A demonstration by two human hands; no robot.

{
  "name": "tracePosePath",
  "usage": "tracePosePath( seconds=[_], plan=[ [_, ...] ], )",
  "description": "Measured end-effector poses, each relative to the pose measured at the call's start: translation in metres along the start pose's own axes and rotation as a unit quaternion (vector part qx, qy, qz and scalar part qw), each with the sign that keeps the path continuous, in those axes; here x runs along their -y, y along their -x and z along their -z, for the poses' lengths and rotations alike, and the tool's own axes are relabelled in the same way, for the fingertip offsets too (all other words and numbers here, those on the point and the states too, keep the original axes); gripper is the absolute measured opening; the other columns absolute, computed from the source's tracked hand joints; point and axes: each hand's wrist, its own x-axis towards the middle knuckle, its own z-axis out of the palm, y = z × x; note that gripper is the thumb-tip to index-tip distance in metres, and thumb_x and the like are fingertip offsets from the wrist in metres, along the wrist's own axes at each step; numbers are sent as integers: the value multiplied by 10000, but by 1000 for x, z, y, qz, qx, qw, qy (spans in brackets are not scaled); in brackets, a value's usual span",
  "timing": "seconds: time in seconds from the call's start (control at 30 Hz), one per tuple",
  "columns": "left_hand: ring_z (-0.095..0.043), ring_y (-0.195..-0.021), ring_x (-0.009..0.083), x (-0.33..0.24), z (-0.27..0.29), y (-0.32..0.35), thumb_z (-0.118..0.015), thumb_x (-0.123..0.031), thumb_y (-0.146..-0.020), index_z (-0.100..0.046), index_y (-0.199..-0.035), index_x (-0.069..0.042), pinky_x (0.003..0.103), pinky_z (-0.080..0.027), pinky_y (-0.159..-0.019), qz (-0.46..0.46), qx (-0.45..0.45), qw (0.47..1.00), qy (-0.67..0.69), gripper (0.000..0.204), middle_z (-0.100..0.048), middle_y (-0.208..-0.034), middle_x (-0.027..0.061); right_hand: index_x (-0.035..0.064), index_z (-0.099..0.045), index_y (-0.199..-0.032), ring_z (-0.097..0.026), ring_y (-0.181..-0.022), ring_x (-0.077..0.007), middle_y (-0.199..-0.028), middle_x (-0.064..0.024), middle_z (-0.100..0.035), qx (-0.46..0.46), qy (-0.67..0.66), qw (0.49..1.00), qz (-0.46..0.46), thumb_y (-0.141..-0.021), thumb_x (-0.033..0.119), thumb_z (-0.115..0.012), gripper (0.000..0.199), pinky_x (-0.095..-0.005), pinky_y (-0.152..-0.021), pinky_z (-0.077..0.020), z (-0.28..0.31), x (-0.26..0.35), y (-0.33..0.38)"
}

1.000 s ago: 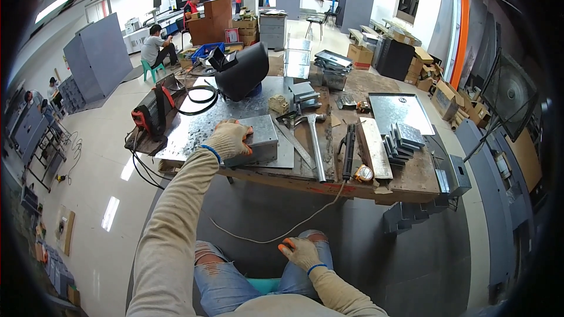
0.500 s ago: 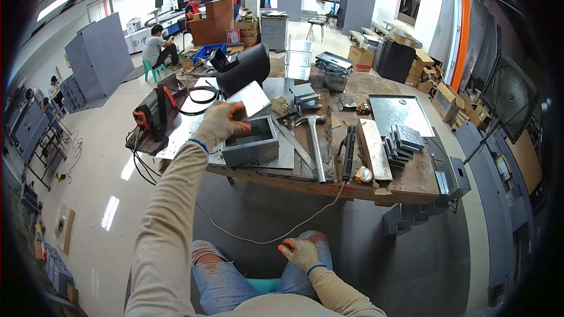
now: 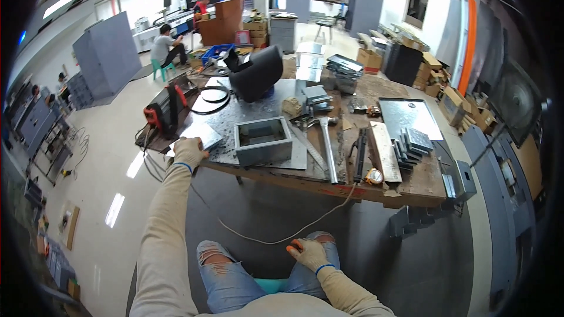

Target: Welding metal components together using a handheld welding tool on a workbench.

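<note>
At the workbench (image 3: pixel 376 89), left fingers (image 3: pixel 205 155) grip a silver plate's (image 3: pixel 205 134) edge; right fingers (image 3: pixel 292 250) curl, contents unclear.

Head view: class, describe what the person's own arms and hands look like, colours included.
The left hand and right hand wear cream fabric gloves with orange on the fingertips and blue bands at the cuffs. Long, creased beige sleeves cover both arms.

Metal plate (image 3: pixel 207 135) ptly hidden behind L hand (image 3: pixel 189 152).
</note>
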Motion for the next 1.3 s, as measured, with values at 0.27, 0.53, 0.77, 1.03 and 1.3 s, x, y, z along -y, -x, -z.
tracePosePath(
  seconds=[0.27,0.53,0.77,1.03,1.3],
  plan=[
    [-683,-1084,337,26,-68,18,-865,-267,-829,-712,-1250,-88,407,-543,-945,-122,-272,935,192,482,-720,-1208,143,24,-717,-1261,-719,-853,-255,-1058,-129,-778,-317,-125,935,95,-926,150,-765,362,-356,-751,-577,130,19,-54],
    [-697,-1017,337,-27,-230,259,-859,-271,-820,-747,-1168,-62,422,-562,-914,-45,-29,908,415,422,-749,-1124,132,25,-548,-1437,-740,-998,-422,-1151,-213,-758,-260,111,931,-233,-914,420,-760,689,-484,-898,-569,290,0,-193],
    [-698,-1028,350,-24,-239,305,-798,-324,-875,-765,-1161,-72,410,-552,-911,-122,53,936,325,382,-756,-1129,125,28,-552,-1350,-743,-916,-375,-1025,-178,-753,-317,59,920,-225,-904,293,-710,543,-463,-801,-583,267,-45,-213],
    [-710,-935,190,-71,-211,266,-754,-106,-936,-661,-1323,17,270,-558,-813,46,75,693,716,417,-752,-1105,131,105,-617,-1336,-651,-677,-118,-877,-60,-681,-290,-470,826,110,-1042,297,-692,359,-264,-532,-503,301,54,-135],
    [-637,-1137,349,-173,-24,134,-764,-269,-882,-658,-1284,-25,439,-519,-996,-277,-319,846,326,482,-680,-1245,144,135,-579,-1379,-583,-509,-138,-867,-56,-644,-132,-590,797,15,-1070,298,-662,359,-275,-417,-466,267,127,-118]
  ],
)
